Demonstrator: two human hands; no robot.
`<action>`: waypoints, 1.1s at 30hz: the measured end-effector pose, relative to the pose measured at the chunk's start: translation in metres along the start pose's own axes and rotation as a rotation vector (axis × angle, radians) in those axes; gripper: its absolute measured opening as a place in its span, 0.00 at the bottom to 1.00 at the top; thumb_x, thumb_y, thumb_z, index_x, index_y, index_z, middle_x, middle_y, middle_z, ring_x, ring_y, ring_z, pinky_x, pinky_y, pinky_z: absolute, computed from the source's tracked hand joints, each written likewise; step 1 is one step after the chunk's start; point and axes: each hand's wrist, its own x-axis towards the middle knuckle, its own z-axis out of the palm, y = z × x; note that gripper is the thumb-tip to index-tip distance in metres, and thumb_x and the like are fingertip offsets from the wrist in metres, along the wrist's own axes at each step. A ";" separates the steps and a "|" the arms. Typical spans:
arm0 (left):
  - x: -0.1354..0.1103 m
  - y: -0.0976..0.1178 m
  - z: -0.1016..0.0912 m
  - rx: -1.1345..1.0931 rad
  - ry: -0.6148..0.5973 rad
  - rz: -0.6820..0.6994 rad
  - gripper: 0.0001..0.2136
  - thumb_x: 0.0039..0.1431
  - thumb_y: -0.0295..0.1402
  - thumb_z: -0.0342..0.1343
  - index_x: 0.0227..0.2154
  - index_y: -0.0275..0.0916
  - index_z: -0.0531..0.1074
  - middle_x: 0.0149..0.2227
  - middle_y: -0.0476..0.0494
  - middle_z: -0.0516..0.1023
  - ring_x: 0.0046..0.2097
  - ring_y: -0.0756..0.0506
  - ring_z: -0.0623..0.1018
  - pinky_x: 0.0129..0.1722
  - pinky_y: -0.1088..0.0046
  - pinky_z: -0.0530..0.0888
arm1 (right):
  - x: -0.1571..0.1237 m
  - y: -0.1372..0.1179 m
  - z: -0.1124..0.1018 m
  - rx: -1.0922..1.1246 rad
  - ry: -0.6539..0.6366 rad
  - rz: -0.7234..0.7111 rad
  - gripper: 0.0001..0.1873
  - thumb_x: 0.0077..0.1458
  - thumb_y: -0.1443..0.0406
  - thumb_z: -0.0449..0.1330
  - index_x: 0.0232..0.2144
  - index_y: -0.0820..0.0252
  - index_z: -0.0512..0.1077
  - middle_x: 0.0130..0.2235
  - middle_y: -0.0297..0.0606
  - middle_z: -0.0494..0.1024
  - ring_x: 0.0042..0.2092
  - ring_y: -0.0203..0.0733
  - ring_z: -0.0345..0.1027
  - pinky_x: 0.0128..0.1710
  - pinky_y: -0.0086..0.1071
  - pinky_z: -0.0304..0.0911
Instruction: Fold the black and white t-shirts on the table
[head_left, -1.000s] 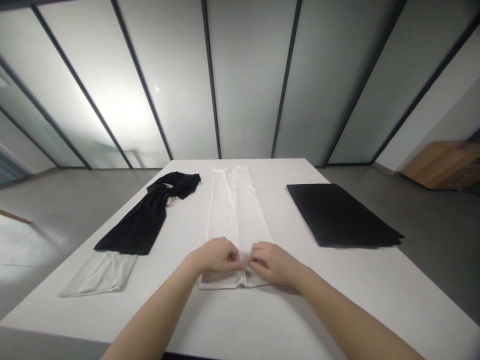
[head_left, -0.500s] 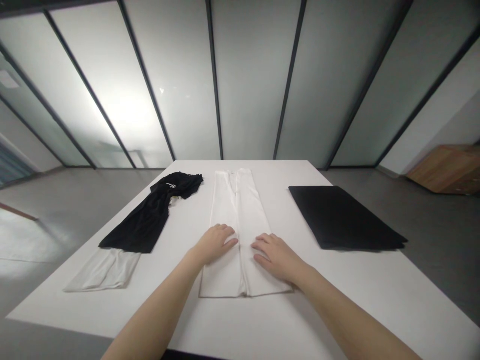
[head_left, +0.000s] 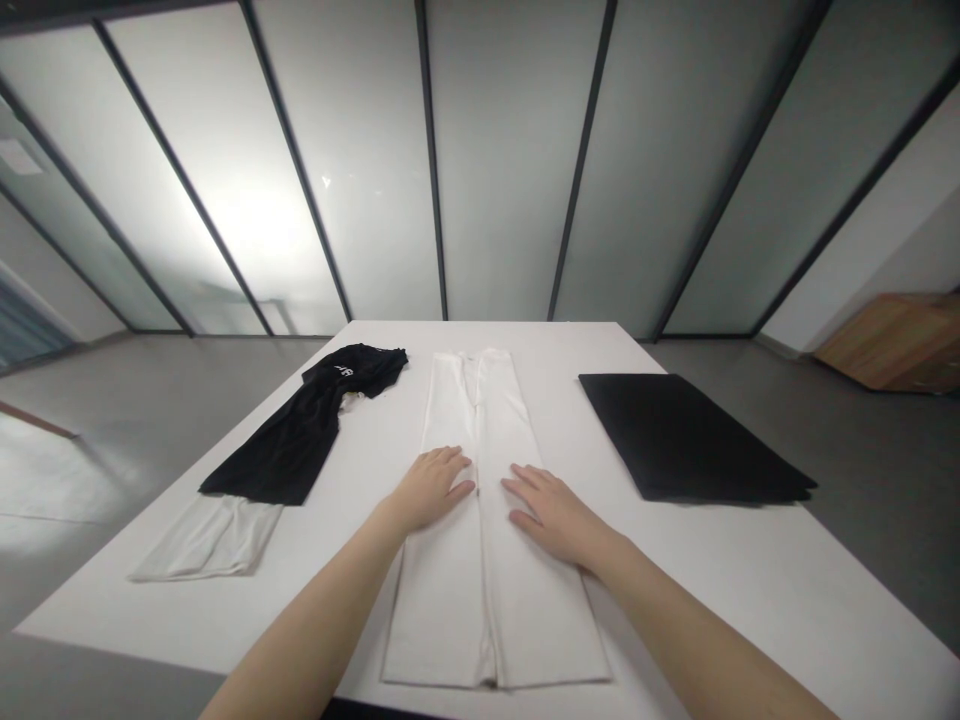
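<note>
Left hand [head_left: 431, 490] and right hand [head_left: 551, 517] open flat on white trousers [head_left: 439, 620], gripping nothing; legs lie full length toward 6 o'clock.

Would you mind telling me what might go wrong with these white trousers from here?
The hem of the white trousers lies close to the near edge of the table, so a pull toward the body might drag it over. The left hand and right hand sit either side of the centre crease, so uneven pressure could skew the legs. White on white may also hide crooked edges.
</note>
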 end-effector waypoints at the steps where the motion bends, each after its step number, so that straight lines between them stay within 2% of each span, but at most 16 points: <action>1: 0.000 0.001 -0.003 0.001 -0.014 0.007 0.20 0.76 0.46 0.48 0.59 0.40 0.74 0.66 0.33 0.74 0.66 0.34 0.73 0.64 0.53 0.68 | 0.000 -0.001 -0.001 -0.021 -0.025 0.008 0.26 0.68 0.59 0.58 0.65 0.58 0.71 0.71 0.53 0.66 0.70 0.58 0.59 0.68 0.53 0.55; 3: 0.002 0.005 -0.011 -0.008 -0.028 0.010 0.19 0.75 0.46 0.48 0.54 0.40 0.76 0.58 0.34 0.80 0.59 0.35 0.78 0.60 0.56 0.71 | -0.001 -0.007 -0.006 -0.029 -0.050 0.007 0.23 0.68 0.60 0.59 0.62 0.57 0.75 0.67 0.52 0.72 0.66 0.57 0.65 0.65 0.50 0.59; 6: 0.004 0.012 -0.026 -0.071 -0.064 -0.043 0.19 0.74 0.48 0.49 0.50 0.40 0.77 0.46 0.38 0.85 0.49 0.37 0.82 0.51 0.61 0.75 | -0.001 -0.018 -0.020 0.012 -0.068 0.031 0.15 0.69 0.60 0.57 0.50 0.57 0.81 0.52 0.47 0.82 0.52 0.52 0.74 0.55 0.43 0.65; 9: 0.005 0.015 -0.032 -0.115 -0.094 -0.102 0.19 0.75 0.47 0.46 0.49 0.42 0.77 0.39 0.42 0.85 0.43 0.39 0.83 0.45 0.63 0.75 | 0.000 -0.021 -0.026 0.093 -0.057 0.125 0.15 0.71 0.59 0.55 0.45 0.56 0.81 0.39 0.41 0.84 0.41 0.46 0.77 0.45 0.37 0.67; 11: 0.005 0.013 -0.028 -0.087 -0.056 -0.079 0.19 0.76 0.46 0.45 0.49 0.42 0.78 0.43 0.40 0.85 0.48 0.38 0.83 0.49 0.62 0.75 | 0.001 -0.016 -0.022 0.129 0.014 0.106 0.16 0.72 0.60 0.53 0.47 0.56 0.80 0.41 0.42 0.85 0.43 0.46 0.78 0.47 0.38 0.68; 14: 0.004 0.007 -0.014 -0.017 0.035 -0.054 0.20 0.76 0.44 0.47 0.58 0.39 0.74 0.62 0.33 0.77 0.63 0.35 0.75 0.61 0.56 0.69 | 0.003 -0.003 -0.008 0.080 0.149 0.014 0.21 0.71 0.60 0.53 0.58 0.58 0.76 0.59 0.50 0.79 0.60 0.52 0.72 0.62 0.48 0.64; 16: 0.003 0.005 -0.006 0.000 0.033 -0.066 0.21 0.76 0.44 0.47 0.61 0.38 0.72 0.67 0.31 0.71 0.68 0.33 0.71 0.65 0.53 0.67 | 0.004 0.004 0.000 0.015 0.133 0.030 0.26 0.70 0.59 0.53 0.65 0.60 0.71 0.68 0.52 0.71 0.68 0.56 0.64 0.68 0.53 0.57; 18: 0.003 0.004 -0.004 -0.010 0.010 -0.050 0.21 0.76 0.45 0.46 0.60 0.38 0.72 0.65 0.31 0.74 0.65 0.33 0.73 0.64 0.52 0.68 | 0.004 0.006 0.004 -0.028 0.052 0.066 0.28 0.71 0.58 0.53 0.67 0.61 0.69 0.70 0.54 0.67 0.70 0.58 0.60 0.69 0.55 0.55; 21: 0.003 0.008 -0.014 -0.055 -0.004 -0.011 0.20 0.76 0.46 0.45 0.53 0.39 0.76 0.54 0.33 0.82 0.56 0.35 0.79 0.58 0.56 0.72 | 0.003 0.000 -0.005 -0.031 -0.016 0.065 0.23 0.72 0.58 0.52 0.60 0.62 0.75 0.65 0.54 0.74 0.64 0.57 0.67 0.65 0.51 0.59; 24: 0.002 0.013 -0.030 -0.135 -0.069 -0.030 0.20 0.75 0.48 0.45 0.47 0.40 0.77 0.42 0.39 0.85 0.44 0.38 0.82 0.46 0.64 0.74 | 0.002 -0.011 -0.023 -0.001 -0.030 0.107 0.19 0.74 0.58 0.50 0.47 0.59 0.80 0.48 0.48 0.84 0.49 0.51 0.76 0.51 0.40 0.65; 26: 0.002 0.015 -0.038 -0.170 -0.115 -0.047 0.20 0.75 0.48 0.45 0.43 0.41 0.78 0.37 0.42 0.84 0.38 0.41 0.82 0.39 0.68 0.72 | 0.000 -0.016 -0.033 0.021 -0.059 0.168 0.21 0.75 0.57 0.49 0.38 0.56 0.79 0.37 0.41 0.84 0.39 0.46 0.76 0.40 0.35 0.63; 28: 0.002 0.015 -0.040 -0.163 -0.123 -0.052 0.21 0.76 0.46 0.42 0.39 0.41 0.77 0.34 0.44 0.83 0.36 0.43 0.81 0.37 0.69 0.71 | 0.000 -0.016 -0.037 0.040 -0.059 0.206 0.24 0.75 0.55 0.48 0.34 0.55 0.78 0.31 0.37 0.81 0.33 0.44 0.74 0.35 0.34 0.59; 30: 0.003 0.012 -0.037 -0.126 -0.080 -0.039 0.23 0.77 0.44 0.39 0.36 0.41 0.77 0.35 0.42 0.83 0.38 0.42 0.81 0.40 0.68 0.71 | 0.000 -0.010 -0.035 0.068 0.021 0.192 0.24 0.75 0.55 0.46 0.35 0.55 0.78 0.32 0.37 0.82 0.35 0.44 0.74 0.36 0.34 0.60; 33: 0.005 0.008 -0.030 -0.086 0.019 0.018 0.23 0.78 0.42 0.37 0.40 0.40 0.77 0.42 0.38 0.83 0.46 0.40 0.80 0.49 0.64 0.72 | 0.003 0.002 -0.024 0.099 0.204 0.092 0.23 0.75 0.57 0.45 0.48 0.57 0.79 0.48 0.44 0.84 0.50 0.49 0.76 0.51 0.40 0.66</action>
